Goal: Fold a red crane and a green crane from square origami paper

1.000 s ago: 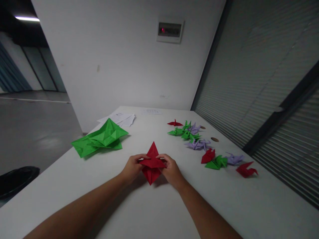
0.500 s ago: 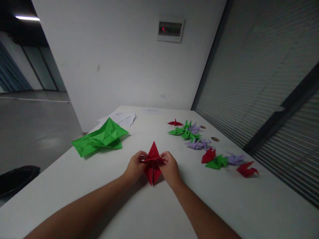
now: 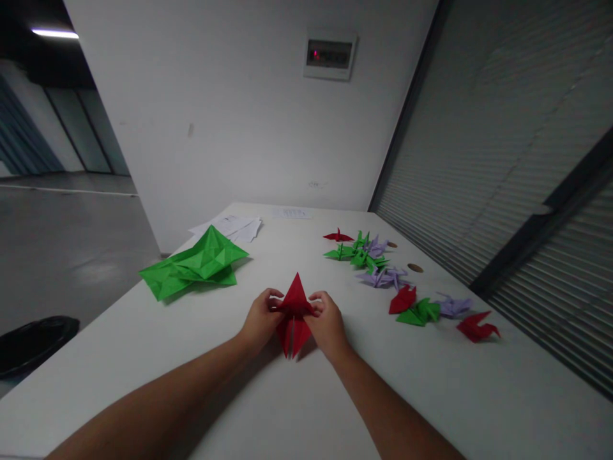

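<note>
A red origami paper (image 3: 295, 299) is held at the near middle of the white table (image 3: 268, 409). It has a pointed top flap, and its lower part splits into two points with a slit between them. My left hand (image 3: 261, 317) pinches its left side, fingers curled at the edge. On the opposite side my right hand (image 3: 327, 321) grips the right edge between thumb and fingers. Parts of the paper's side edges and some fingertips are hidden behind the hands.
Green folded papers (image 3: 201, 262) lie to the left, with white sheets (image 3: 234, 227) behind them. Several folded cranes in green, purple (image 3: 380, 278) and red (image 3: 477, 327) line the right side near the blinds (image 3: 479, 160). A black bin (image 3: 38, 342) stands on the floor at left.
The red paper's upper flap has come further down over the middle, and its two lower points have spread slightly apart. Both hands stay almost in the same place.
</note>
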A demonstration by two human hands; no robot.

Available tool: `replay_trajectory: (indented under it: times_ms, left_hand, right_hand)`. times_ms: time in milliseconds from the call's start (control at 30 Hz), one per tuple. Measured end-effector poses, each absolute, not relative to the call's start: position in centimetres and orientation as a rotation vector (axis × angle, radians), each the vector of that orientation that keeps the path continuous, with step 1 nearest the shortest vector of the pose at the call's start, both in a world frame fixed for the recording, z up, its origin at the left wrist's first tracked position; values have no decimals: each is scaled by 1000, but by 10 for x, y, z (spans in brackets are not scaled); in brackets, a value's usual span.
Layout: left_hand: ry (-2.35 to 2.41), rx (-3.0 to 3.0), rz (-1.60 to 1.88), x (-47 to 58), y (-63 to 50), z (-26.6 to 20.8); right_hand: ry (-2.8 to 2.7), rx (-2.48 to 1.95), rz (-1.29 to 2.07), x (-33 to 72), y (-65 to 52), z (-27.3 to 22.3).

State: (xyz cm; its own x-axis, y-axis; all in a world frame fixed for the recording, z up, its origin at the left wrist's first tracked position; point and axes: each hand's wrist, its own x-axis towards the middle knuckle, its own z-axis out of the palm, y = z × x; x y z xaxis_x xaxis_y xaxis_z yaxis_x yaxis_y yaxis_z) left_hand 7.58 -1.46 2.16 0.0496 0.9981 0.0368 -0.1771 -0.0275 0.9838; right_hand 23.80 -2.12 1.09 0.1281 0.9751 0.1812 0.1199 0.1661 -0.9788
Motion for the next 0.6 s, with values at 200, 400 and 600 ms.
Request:
replay_trajectory:
  times_ms: [200,400,600]
  left_hand:
    - [1081,1138,1313,72,-13,26]
    - [1055,1083,1315,66,-10,23]
    - [1022,1017,1291,67,-11,24]
  right_hand:
    - [-1319,-1122,1000,239,-27,19]
    - [-1162,-872,1464,255,-35,37]
    - [-1115,-834,1530,256,-31,34]
